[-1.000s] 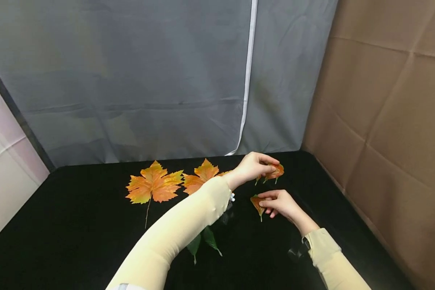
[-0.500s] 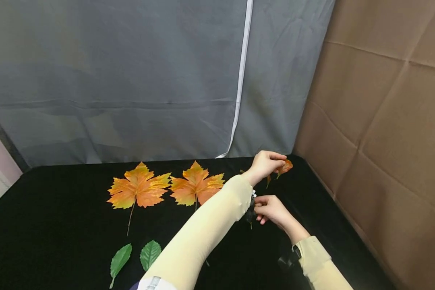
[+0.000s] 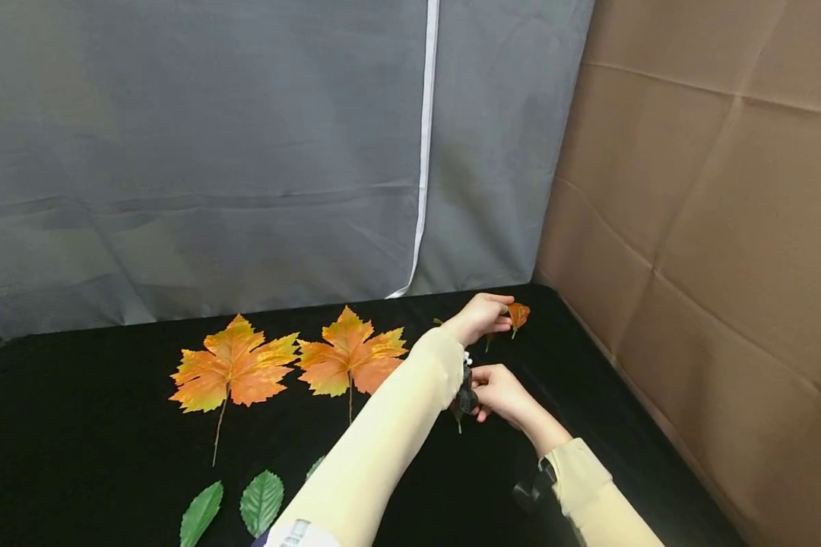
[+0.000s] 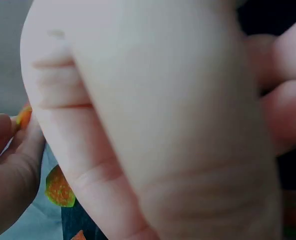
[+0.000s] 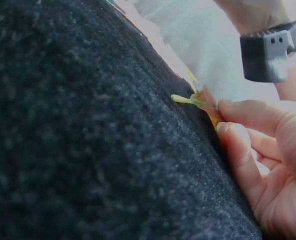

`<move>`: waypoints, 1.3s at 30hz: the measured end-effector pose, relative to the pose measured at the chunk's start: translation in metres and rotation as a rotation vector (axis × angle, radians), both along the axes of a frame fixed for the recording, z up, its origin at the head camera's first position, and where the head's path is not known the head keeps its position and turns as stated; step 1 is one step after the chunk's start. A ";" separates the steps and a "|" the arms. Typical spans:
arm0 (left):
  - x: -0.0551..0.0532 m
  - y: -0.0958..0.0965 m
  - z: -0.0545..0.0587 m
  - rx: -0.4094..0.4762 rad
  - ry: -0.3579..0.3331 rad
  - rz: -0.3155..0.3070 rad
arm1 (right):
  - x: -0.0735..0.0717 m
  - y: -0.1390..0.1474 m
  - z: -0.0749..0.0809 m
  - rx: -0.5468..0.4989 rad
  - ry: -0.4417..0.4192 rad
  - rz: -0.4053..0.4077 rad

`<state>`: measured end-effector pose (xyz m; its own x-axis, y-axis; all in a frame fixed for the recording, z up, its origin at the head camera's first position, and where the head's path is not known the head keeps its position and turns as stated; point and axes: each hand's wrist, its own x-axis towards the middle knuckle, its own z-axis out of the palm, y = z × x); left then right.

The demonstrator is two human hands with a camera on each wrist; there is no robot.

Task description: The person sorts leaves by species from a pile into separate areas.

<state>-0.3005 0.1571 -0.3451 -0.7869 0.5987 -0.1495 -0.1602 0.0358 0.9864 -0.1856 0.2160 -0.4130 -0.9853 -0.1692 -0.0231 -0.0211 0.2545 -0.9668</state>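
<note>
Reaching across to the far right of the table, my left hand [image 3: 484, 317] pinches the edge of a small orange-red leaf [image 3: 518, 313]. Below it in the head view, my right hand [image 3: 502, 395] pinches another small leaf, mostly hidden there behind the left wrist's black camera. In the right wrist view that leaf [image 5: 205, 102] sits between thumb and forefinger, its pale stem pointing out over the black cloth. The left hand's palm and fingers [image 4: 177, 110] fill the left wrist view, with the right hand at its left edge and an orange leaf with a green rim [image 4: 60, 189] between them.
Two large orange maple leaves [image 3: 236, 365] [image 3: 351, 353] lie on the black table [image 3: 96, 425]. Green leaves [image 3: 261, 501] lie nearer, one partly behind the left sleeve [image 3: 390, 433]. A grey curtain [image 3: 246, 152] stands behind, a brown one [image 3: 711, 228] at the right.
The head view has turned right, so the table appears further left. My left hand has carried its small leaf a little to the right; the right hand keeps its leaf, now behind the left wrist.
</note>
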 end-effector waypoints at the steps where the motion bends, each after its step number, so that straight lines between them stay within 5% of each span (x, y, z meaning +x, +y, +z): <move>1: -0.001 0.000 -0.001 -0.025 -0.001 -0.002 | 0.000 -0.001 0.000 0.002 0.001 0.003; 4: -0.009 0.006 -0.012 -0.123 0.028 -0.022 | 0.000 -0.001 0.000 0.016 0.005 0.000; 9: -0.056 0.030 -0.066 -0.197 0.116 -0.054 | -0.001 -0.002 -0.001 0.021 0.006 0.001; 11: -0.058 0.030 -0.066 -0.156 0.106 -0.052 | -0.002 -0.002 -0.002 0.016 0.006 0.001; 16: -0.015 0.017 -0.018 -0.086 -0.005 -0.041 | -0.001 -0.002 -0.003 0.004 0.017 -0.020; 17: -0.009 0.018 -0.015 -0.107 0.000 -0.043 | -0.001 -0.001 -0.003 0.004 0.021 -0.027; 18: -0.017 0.025 -0.026 -0.104 0.008 -0.066 | 0.000 -0.001 -0.004 0.005 0.025 -0.034; 21: -0.045 0.045 -0.064 -0.196 0.104 -0.078 | 0.002 0.001 -0.005 0.023 0.026 -0.034; 24: -0.054 0.065 -0.082 -0.490 0.434 -0.127 | 0.009 0.011 -0.005 0.030 0.011 -0.037; 27: -0.017 0.068 -0.046 -0.850 0.798 -0.180 | 0.019 0.028 -0.002 0.024 -0.024 -0.043; 29: 0.008 0.066 -0.021 -0.985 0.934 -0.207 | 0.023 0.040 0.003 0.020 -0.056 -0.043; 33: 0.039 0.066 -0.001 -1.028 0.970 -0.211 | 0.032 0.067 0.012 -0.001 -0.115 0.011; 39: 0.049 0.071 -0.007 -1.064 0.939 -0.160 | 0.037 0.085 0.011 -0.037 -0.170 0.082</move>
